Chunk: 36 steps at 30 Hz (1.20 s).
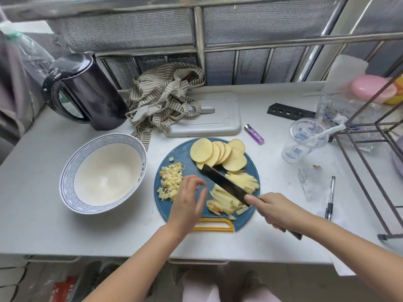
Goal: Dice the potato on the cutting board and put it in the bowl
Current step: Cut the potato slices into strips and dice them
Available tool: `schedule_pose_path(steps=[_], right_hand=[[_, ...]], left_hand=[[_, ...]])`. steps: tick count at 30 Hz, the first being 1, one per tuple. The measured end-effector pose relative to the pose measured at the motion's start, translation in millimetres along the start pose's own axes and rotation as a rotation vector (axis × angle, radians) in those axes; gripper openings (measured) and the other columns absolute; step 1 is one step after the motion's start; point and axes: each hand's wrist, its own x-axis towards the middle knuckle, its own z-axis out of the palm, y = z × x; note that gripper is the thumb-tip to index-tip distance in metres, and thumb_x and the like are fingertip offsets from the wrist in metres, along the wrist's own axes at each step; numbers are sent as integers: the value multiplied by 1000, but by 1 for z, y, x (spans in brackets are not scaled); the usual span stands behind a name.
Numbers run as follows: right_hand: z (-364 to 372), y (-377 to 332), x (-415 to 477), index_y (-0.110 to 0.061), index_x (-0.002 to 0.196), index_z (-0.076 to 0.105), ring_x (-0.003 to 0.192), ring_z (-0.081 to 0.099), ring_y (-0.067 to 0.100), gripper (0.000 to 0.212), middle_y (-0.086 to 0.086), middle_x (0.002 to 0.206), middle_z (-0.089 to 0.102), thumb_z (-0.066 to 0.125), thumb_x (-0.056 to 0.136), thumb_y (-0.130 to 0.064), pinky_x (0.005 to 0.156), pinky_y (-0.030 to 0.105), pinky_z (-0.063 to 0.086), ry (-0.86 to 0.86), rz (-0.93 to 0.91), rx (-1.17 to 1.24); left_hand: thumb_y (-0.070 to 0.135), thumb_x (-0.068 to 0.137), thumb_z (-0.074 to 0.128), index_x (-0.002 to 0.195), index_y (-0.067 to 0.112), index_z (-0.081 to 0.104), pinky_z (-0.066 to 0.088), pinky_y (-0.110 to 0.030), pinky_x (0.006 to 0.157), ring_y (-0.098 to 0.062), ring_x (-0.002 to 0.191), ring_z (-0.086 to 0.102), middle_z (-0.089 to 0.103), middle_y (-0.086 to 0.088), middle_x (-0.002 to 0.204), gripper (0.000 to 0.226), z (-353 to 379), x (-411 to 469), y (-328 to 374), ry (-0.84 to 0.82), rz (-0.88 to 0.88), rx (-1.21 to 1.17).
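Observation:
A round blue cutting board [187, 155] with a yellow handle carries potato in three states: round slices [220, 154] at the back, strips [222, 200] at the front right, and small dice [171, 182] at the left. My right hand [277, 209] grips a dark knife [222, 182] whose blade lies diagonally over the strips. My left hand [188, 202] hovers with relaxed fingers between the dice and the strips, holding nothing. The white bowl [69, 171] with a blue patterned rim stands empty left of the board.
A black kettle [87, 92] stands at the back left, beside a striped cloth [163, 97] lying on a grey board [218, 125]. A purple lighter [254, 134], plastic cup [305, 138], pen [330, 197] and metal rack [370, 131] are to the right.

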Motion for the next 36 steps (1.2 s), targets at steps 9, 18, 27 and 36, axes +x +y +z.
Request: schedule_pose_path(steps=[9, 18, 27, 36], right_hand=[[-4, -8, -11, -20, 94, 48, 91, 62, 30, 35, 8, 99, 67, 34, 100, -50, 63, 33, 32, 182, -273, -940], [-8, -13, -9, -13, 106, 50, 92, 63, 35, 35, 11, 103, 67, 32, 102, -42, 63, 35, 29, 189, -349, -1121], [-18, -15, -7, -14, 103, 51, 89, 63, 33, 37, 9, 100, 67, 30, 102, -44, 62, 34, 28, 275, -335, -1121], [-41, 25, -14, -19, 82, 42, 89, 61, 30, 38, 9, 93, 66, 34, 99, -52, 63, 35, 34, 396, -132, -827]], left_hand=[[52, 92, 54, 143, 30, 43, 27, -17, 106, -3, 130, 33, 44, 10, 141, 56, -19, 58, 61, -757, 121, 122], [47, 90, 60, 142, 22, 46, 34, -25, 102, -16, 125, 43, 50, -1, 135, 59, -1, 58, 57, -891, 137, 172], [29, 91, 65, 119, 17, 68, 52, -38, 80, -21, 99, 58, 64, -3, 108, 31, -3, 55, 56, -555, 371, 123], [25, 91, 57, 96, 8, 75, 49, -23, 58, -19, 69, 64, 69, -5, 83, 25, -23, 80, 60, -311, 507, 187]])
